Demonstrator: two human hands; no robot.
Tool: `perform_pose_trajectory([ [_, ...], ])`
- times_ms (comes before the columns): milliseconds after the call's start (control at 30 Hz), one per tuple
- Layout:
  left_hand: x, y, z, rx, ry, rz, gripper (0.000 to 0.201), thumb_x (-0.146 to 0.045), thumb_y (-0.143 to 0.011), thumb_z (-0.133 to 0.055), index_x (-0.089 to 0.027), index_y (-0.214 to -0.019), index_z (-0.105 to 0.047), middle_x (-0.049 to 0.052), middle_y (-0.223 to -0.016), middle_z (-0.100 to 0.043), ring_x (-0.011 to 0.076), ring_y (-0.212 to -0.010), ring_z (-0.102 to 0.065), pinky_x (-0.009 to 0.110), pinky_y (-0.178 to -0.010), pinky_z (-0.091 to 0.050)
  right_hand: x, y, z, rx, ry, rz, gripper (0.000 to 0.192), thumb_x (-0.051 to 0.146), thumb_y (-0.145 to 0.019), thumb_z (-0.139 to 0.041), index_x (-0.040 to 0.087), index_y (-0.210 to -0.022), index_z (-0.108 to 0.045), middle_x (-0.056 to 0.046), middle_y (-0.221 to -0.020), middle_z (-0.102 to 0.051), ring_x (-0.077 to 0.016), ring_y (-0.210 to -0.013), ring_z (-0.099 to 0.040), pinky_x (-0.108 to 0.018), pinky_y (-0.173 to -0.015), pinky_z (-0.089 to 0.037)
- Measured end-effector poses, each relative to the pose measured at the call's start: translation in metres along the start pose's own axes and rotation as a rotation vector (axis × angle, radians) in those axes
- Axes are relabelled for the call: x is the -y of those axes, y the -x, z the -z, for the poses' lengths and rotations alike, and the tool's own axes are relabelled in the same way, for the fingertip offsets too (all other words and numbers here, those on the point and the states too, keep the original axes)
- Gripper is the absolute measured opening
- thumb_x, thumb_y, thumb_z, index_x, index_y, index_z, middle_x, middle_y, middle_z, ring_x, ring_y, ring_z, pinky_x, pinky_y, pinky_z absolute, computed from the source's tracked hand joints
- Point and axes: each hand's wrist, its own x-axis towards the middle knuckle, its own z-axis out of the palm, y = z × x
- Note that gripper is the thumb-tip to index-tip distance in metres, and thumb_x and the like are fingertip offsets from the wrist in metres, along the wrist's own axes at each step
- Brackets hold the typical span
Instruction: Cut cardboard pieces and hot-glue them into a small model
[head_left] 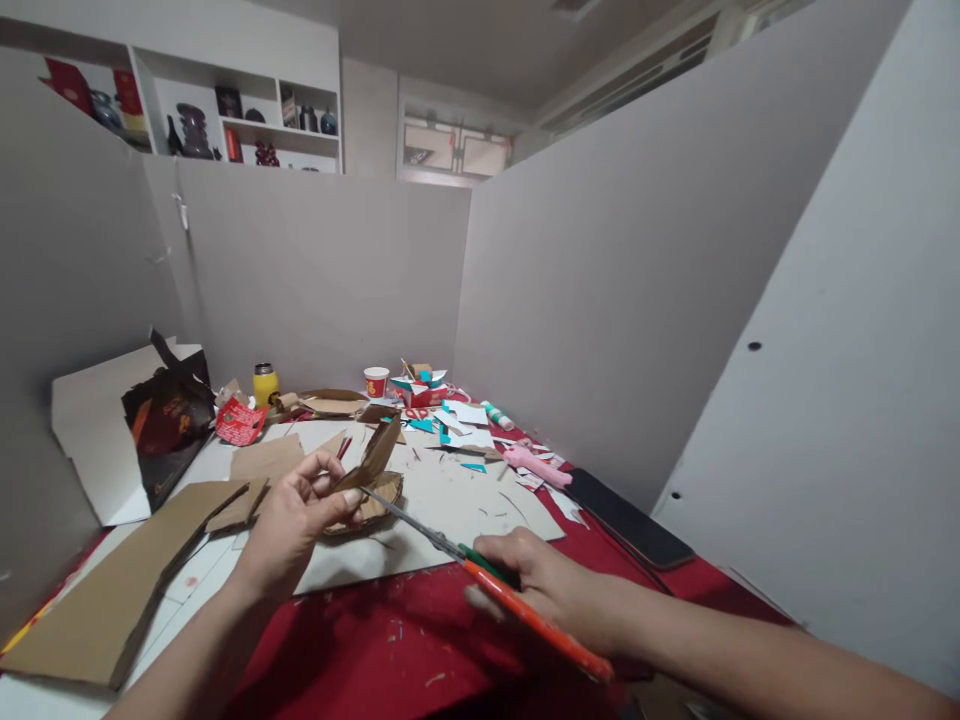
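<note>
My left hand (319, 495) pinches a piece of brown cardboard (381, 450) between thumb and fingers, holding it above the table. In my right hand (525, 570) is a pair of scissors (510, 597) with orange and green handles, the fingers wrapped round them. The scissor blades point left, and their tips meet the cardboard beside my left thumb. Just below the held piece lies another cut cardboard piece (379, 505), partly hidden by my left hand and the blades.
White board (465, 510) covers part of the red tablecloth (352, 640). A large cardboard sheet (112, 570) lies at left. Behind stand a yellow jar (265, 386) and a paper cup (376, 381). A pink glue gun (536, 464) and black phone-like slab (630, 520) lie right. Grey partitions enclose the table.
</note>
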Motion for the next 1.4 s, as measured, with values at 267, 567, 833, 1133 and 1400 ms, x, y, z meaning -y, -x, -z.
perform_pose_trajectory([
  [267, 0.000, -0.002, 0.001, 0.008, -0.005, 0.027, 0.028, -0.019, -0.071, -0.076, -0.020, -0.082, -0.050, -0.005, -0.063, -0.062, 0.0099, -0.054, -0.060, 0.021, -0.057, -0.047, -0.014, -0.007, 0.000, -0.128, 0.299, 0.094, 0.037, 0.050, -0.081, -0.054, 0.019, -0.064, -0.041, 0.006, -0.053, -0.032, -0.0085, -0.050, -0.025, -0.023, -0.048, -0.024],
  [567, 0.011, -0.008, -0.005, -0.106, 0.003, -0.030, 0.033, -0.023, -0.070, -0.077, -0.021, -0.081, -0.046, -0.006, -0.074, -0.065, 0.0093, -0.061, -0.063, 0.022, -0.065, -0.050, -0.002, -0.010, 0.003, -0.067, 0.236, 0.071, 0.032, 0.045, -0.085, -0.051, 0.016, -0.071, -0.050, 0.004, -0.059, -0.042, -0.0081, -0.052, -0.033, -0.021, -0.050, -0.028],
  [833, 0.006, -0.006, -0.009, -0.123, -0.028, -0.030, 0.034, -0.022, -0.065, -0.079, -0.021, -0.080, -0.049, -0.006, -0.068, -0.063, 0.0096, -0.058, -0.062, 0.021, -0.062, -0.048, -0.006, -0.009, 0.002, -0.045, 0.065, 0.017, 0.037, 0.049, -0.085, -0.050, 0.016, -0.068, -0.052, 0.003, -0.057, -0.044, -0.0084, -0.053, -0.035, -0.021, -0.048, -0.029],
  [1133, 0.001, -0.006, -0.006, -0.080, -0.035, -0.010, 0.033, -0.018, -0.066, -0.078, -0.021, -0.081, -0.049, -0.008, -0.068, -0.061, 0.0086, -0.056, -0.062, 0.020, -0.060, -0.048, -0.005, -0.005, 0.008, -0.090, 0.235, 0.049, 0.042, 0.055, -0.081, -0.051, 0.016, -0.066, -0.053, 0.003, -0.051, -0.041, -0.0084, -0.047, -0.031, -0.023, -0.046, -0.026],
  [1400, 0.003, -0.008, -0.008, -0.119, -0.043, -0.018, 0.035, -0.020, -0.064, -0.079, -0.021, -0.082, -0.050, -0.007, -0.070, -0.065, 0.0089, -0.057, -0.063, 0.020, -0.060, -0.048, -0.007, -0.008, 0.009, -0.156, 0.413, 0.052, 0.044, 0.058, -0.082, -0.051, 0.016, -0.075, -0.060, -0.002, -0.057, -0.053, -0.0109, -0.049, -0.039, -0.024, -0.048, -0.026],
])
